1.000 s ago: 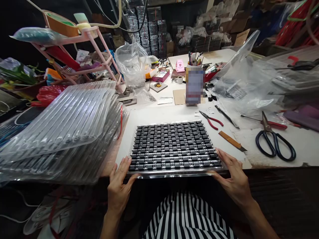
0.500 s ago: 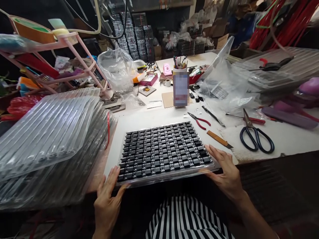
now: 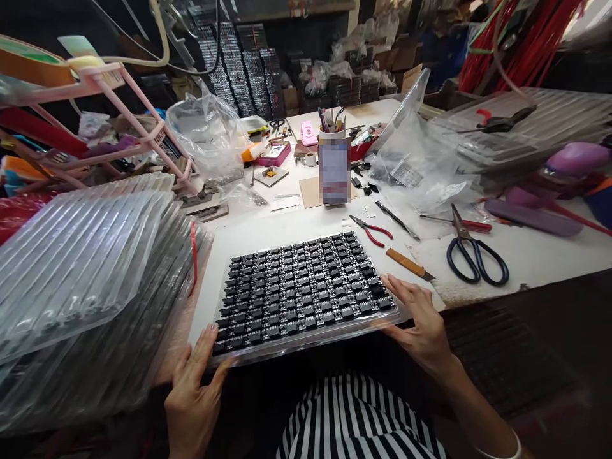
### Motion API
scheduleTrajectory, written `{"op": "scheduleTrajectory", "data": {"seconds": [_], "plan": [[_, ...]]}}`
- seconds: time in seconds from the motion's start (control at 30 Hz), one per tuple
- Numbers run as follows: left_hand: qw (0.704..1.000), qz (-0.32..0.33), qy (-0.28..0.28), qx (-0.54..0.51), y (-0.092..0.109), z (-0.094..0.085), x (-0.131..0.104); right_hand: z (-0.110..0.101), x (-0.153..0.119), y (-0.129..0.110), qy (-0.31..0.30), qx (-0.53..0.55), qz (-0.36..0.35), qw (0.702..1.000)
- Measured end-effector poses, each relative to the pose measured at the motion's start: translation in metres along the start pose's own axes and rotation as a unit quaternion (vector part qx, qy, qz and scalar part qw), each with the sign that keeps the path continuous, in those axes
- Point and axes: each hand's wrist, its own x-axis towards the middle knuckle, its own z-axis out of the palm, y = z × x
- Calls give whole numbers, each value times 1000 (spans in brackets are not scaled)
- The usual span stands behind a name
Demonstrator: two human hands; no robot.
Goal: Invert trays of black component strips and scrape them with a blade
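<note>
A clear plastic tray (image 3: 315,333) lies at the table's front edge, filled with rows of small black electronic parts (image 3: 306,280) with metal pins. My left hand (image 3: 195,382) grips the tray's near left corner, with its thumb at the front rim and its fingers along the left side. At the near right corner, my right hand (image 3: 421,325) holds the tray in the same way, thumb in front and fingers on the side. The undersides of both grips are hidden.
Stacked clear trays (image 3: 95,274) stand at the left, below a pink rack (image 3: 129,108). Red-handled pliers (image 3: 373,231), a utility knife (image 3: 408,263) and scissors (image 3: 471,248) lie to the right. Behind are a pen cup (image 3: 332,131) and plastic bags (image 3: 406,153).
The whole scene has slid left in view as the camera turned slightly right. Both hands keep their hold on the tray, with no clear movement of it on the table.
</note>
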Motion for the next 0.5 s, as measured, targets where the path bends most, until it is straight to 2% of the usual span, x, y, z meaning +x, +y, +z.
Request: {"op": "scheduleTrajectory", "data": {"seconds": [0.2,0.5], "plan": [[1000,-9,2,2,1,-2,3,-1,6,-3,13,13,-4,1000],[1000,-8,8,19,3,-4,9,-9,12,-1,-45,-5,-22,999]]}}
